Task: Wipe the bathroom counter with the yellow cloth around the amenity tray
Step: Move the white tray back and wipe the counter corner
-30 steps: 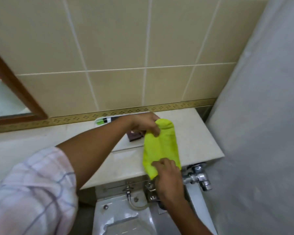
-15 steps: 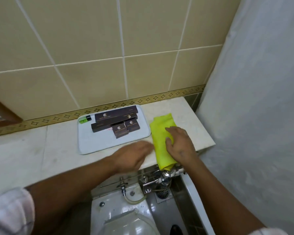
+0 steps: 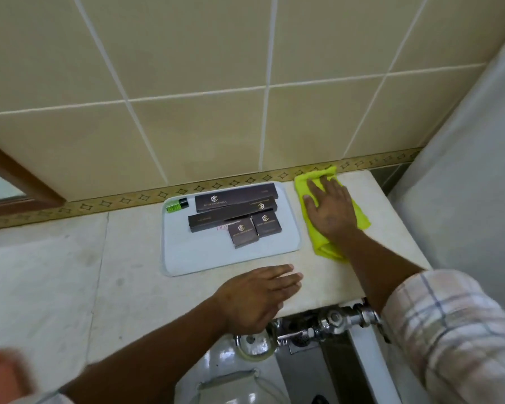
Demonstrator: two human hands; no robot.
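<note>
The yellow cloth [image 3: 359, 215] lies folded on the cream counter [image 3: 70, 272], just right of the amenity tray and reaching the back wall. My right hand [image 3: 328, 209] presses flat on top of it, fingers spread toward the wall. The pale amenity tray [image 3: 204, 258] holds several dark brown boxes [image 3: 235, 196] and a small green bottle [image 3: 175, 205]. My left hand [image 3: 257, 295] rests flat on the counter's front edge, just below the tray, holding nothing.
Tiled wall with a patterned border runs behind the counter. A white curtain [image 3: 464, 170] hangs at the right end. Chrome flush valve [image 3: 333, 319] and toilet [image 3: 231, 383] sit below the front edge. A mirror frame [image 3: 18, 182] is at the left.
My right hand has slid the cloth back from the front edge to the wall beside the tray. My left hand let go of the cloth and settled flat near the counter's front.
</note>
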